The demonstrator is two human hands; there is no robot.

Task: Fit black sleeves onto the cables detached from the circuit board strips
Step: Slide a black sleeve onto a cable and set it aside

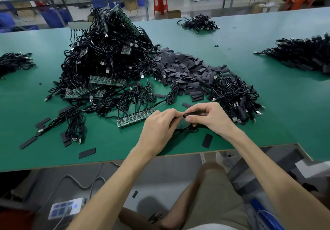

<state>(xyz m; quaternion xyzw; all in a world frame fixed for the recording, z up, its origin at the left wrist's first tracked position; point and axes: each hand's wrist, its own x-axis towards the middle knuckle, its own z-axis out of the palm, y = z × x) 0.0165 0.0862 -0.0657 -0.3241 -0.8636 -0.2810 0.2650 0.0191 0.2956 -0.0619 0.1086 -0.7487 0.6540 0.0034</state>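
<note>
Left hand [159, 124]: fingers curled, pinching the end of a cable [185, 128], fingertips pointing right. Right hand [209, 115]: thumb and forefinger pinch a black sleeve [191, 113], long axis left-right, near end facing the cable end. The two meet just right of the circuit board strip [132, 119]; entry cannot be confirmed. The cable's slack lies coiled under the hands. Judgement: the fit depends on keeping both in line. Spare sleeves [187, 69] are heaped beyond the strip, to its right.
</note>
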